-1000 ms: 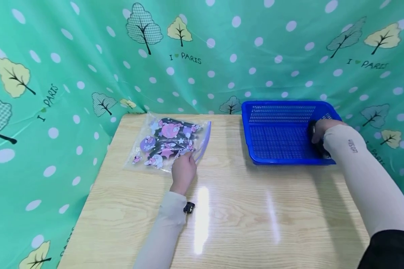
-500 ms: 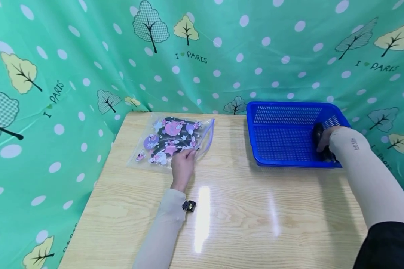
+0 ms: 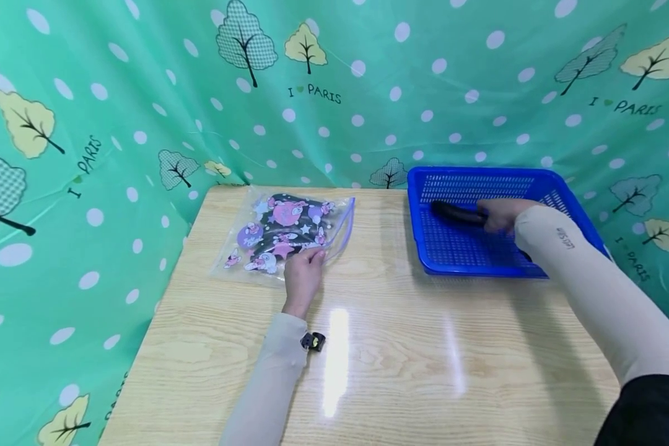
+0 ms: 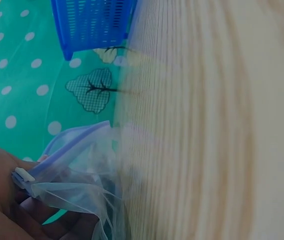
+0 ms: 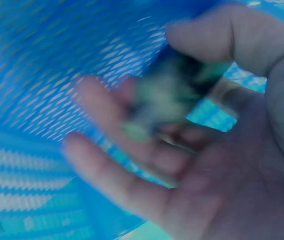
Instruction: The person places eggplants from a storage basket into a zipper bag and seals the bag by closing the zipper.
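Observation:
My left hand (image 3: 303, 279) pinches the near corner of a clear slider zip bag (image 3: 283, 238), printed with pink and purple cartoon figures, lying flat. In the left wrist view, the bag's white slider (image 4: 24, 174) sits by my thumb, and the purple-edged mouth (image 4: 72, 145) gapes. Dark stuff shows behind the print. Inside the blue basket (image 3: 418, 241), my right hand (image 3: 504, 215) grips one end of a long, curved, glossy black thing (image 3: 458, 214), which points left. Its gripped end (image 5: 164, 92) looks pale green and dark in the blurred right wrist view; its kind I cannot tell.
Another dark bit (image 3: 526, 254) shows in the basket under the right forearm. A light wooden table (image 3: 390, 347) carries bag and basket. Green dotted cloth (image 3: 368, 93) hangs behind and at both sides.
My right hand has moved left within the basket, swinging the black thing from the right end toward the middle. My left hand stays at the bag, whose mouth gapes wider than a second ago.

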The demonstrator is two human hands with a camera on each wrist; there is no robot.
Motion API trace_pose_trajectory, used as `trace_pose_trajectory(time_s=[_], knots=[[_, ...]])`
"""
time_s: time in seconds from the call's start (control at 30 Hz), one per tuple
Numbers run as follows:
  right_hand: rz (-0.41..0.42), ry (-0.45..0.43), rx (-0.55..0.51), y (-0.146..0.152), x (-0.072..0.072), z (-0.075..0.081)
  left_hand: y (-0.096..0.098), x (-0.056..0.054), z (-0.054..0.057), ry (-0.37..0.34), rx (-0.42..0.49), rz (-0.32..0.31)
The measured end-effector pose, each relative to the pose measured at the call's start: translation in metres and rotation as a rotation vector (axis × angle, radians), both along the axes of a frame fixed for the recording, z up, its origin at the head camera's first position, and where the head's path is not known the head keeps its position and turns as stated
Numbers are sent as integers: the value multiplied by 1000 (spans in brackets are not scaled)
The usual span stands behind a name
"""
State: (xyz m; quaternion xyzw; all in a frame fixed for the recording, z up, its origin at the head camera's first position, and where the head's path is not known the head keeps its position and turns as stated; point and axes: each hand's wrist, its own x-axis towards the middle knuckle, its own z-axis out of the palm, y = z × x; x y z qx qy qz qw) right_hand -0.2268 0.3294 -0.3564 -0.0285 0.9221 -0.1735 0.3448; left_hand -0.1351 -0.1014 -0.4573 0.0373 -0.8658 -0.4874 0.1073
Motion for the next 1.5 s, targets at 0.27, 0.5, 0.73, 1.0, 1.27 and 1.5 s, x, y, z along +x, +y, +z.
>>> trace_pose_trajectory(time_s=[0.27,0.5,0.73,1.0,1.27,1.5], knots=[[56,187,-16,-28,-7,14,1,-1,0,-37,29,-17],[-138,278,-195,-41,-7,12,-2,-2,1,-59,20,-9],[-363,364,-390,-56,-7,8,-1,-1,-1,-67,23,-8],[-385,233,-379,-62,-13,12,-2,-3,-1,-46,27,-14],[-315,246,-379,-60,-11,11,-2,-1,2,-29,19,11],[-339,329,-470,-52,-4,33,0,-1,4,-32,23,26]])
